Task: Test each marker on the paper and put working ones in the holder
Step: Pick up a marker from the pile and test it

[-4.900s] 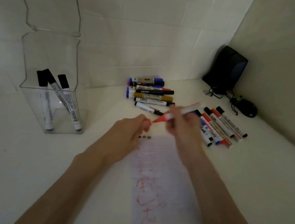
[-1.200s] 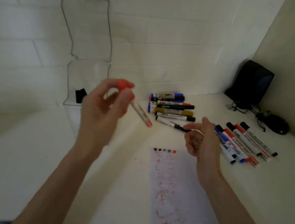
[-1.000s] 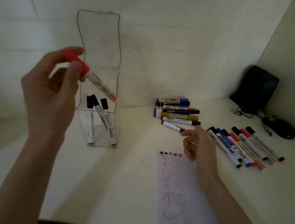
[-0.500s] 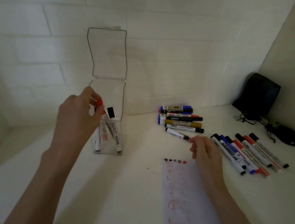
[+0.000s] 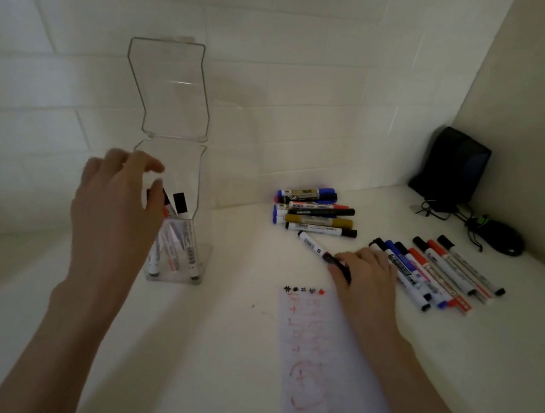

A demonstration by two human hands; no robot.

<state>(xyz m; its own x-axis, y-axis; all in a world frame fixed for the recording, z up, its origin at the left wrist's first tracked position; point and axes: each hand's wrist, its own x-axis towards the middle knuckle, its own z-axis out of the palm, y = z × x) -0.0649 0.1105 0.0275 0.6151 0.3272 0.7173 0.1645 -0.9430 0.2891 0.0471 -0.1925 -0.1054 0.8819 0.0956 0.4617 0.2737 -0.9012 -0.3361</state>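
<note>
Left hand loose-fingered, holding nothing, at the holder mouth, middle left. Right hand pinches a black-capped marker on the tabletop above the paper. Likely risk: the left wrist clipping and tipping the holder.

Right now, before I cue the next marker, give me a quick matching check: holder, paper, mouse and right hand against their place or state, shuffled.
1 holder
2 paper
3 mouse
4 right hand

A far right, at the back
B pinching a marker
C lid open, markers inside
D scribbled red

Pairs: 1-C, 2-D, 3-A, 4-B
</note>
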